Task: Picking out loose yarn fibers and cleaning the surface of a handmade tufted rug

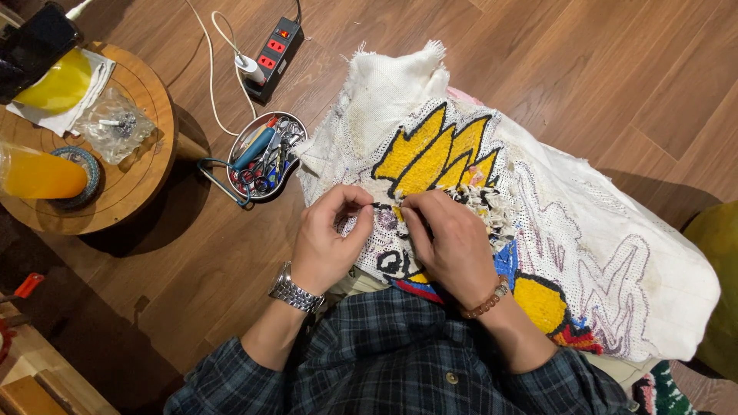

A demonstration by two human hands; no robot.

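A white canvas rug piece [615, 253] with yellow, black, blue and red tufted yarn areas lies across my lap. My left hand [330, 238], with a metal watch on the wrist, pinches the canvas edge beside a black outline. A dark strand runs between my two hands. My right hand [450, 242], wearing a bead bracelet, presses its closed fingers on the canvas just below the yellow spiky patch [430, 154]. Whether a tool is in the fingers is hidden.
A metal bowl [296, 127] of scissors and tools sits on the wooden floor at left. A power strip [274, 58] with white cables lies beyond it. A round wooden side table [146, 165] holds an orange drink, a plastic bag, cloth and a dark phone.
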